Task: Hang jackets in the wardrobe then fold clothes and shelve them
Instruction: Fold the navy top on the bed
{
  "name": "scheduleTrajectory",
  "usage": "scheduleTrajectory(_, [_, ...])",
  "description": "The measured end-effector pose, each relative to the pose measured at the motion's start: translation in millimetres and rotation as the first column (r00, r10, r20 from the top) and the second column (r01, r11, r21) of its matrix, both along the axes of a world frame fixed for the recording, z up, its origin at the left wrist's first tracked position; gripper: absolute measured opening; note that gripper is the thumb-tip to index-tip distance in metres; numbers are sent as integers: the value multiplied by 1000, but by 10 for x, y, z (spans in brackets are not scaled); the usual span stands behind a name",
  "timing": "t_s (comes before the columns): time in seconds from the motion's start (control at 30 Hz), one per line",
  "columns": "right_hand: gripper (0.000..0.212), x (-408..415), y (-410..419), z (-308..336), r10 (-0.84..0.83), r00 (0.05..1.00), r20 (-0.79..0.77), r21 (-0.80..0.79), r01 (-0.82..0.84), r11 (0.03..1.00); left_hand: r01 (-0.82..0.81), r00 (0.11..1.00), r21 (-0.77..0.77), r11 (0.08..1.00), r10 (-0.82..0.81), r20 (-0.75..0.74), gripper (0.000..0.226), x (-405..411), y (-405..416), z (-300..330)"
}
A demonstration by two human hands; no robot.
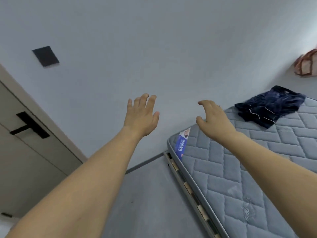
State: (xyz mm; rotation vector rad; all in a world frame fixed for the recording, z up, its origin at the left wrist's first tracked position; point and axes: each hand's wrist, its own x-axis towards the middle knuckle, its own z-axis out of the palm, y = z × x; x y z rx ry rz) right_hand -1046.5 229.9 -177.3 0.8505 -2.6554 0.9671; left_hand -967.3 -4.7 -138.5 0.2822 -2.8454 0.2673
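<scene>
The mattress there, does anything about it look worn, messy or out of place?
Yes. The mattress has a scuffed, frayed-looking patch on its quilted top near the front, and a dark blue garment lies crumpled at its far end.

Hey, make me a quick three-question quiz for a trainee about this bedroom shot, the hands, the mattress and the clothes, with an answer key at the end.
1. True or false: the left hand is gripping the dark blue garment.
2. Multiple choice: where does the dark blue garment lie?
A. On the floor by the door
B. On the quilted grey mattress
C. Over the right hand
3. Fill in the blank: the black handle is mounted on the ____ at the left edge of the view.

Key:
1. False; both hands are empty and held up in the air, fingers relaxed.
2. B; it lies crumpled on the far part of the mattress, beyond the right hand.
3. Door.
</scene>
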Motion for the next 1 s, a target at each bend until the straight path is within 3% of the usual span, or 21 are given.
scheduleTrajectory(0.2, [52,-851,627,-569,-247,960,130,109,233,966,124,977,125,984,-143,158,60,-1556,298,-687])
scheduleTrajectory(0.33, [54,-1381,1227,-911,-419,884,207,159,392,906,304,914,128,944,-327,240,59,-2411,874,-1058])
scheduleTrajectory(0.67, [56,-3195,1721,-2149,-536,777,330,174,508,844,418,815,116,901,-428,391,60,-4358,1421,-2196])
scheduleTrajectory(0.83, [57,-4460,1841,-3156,-603,714,356,193,575,795,396,780,208,894,-447,439,64,-5752,1680,-3240])
scheduleTrajectory(1.0, [60,-5645,2124,-4337,-648,682,340,248,600,761,417,683,263,870,-491,541,71,-7042,2057,-4513])
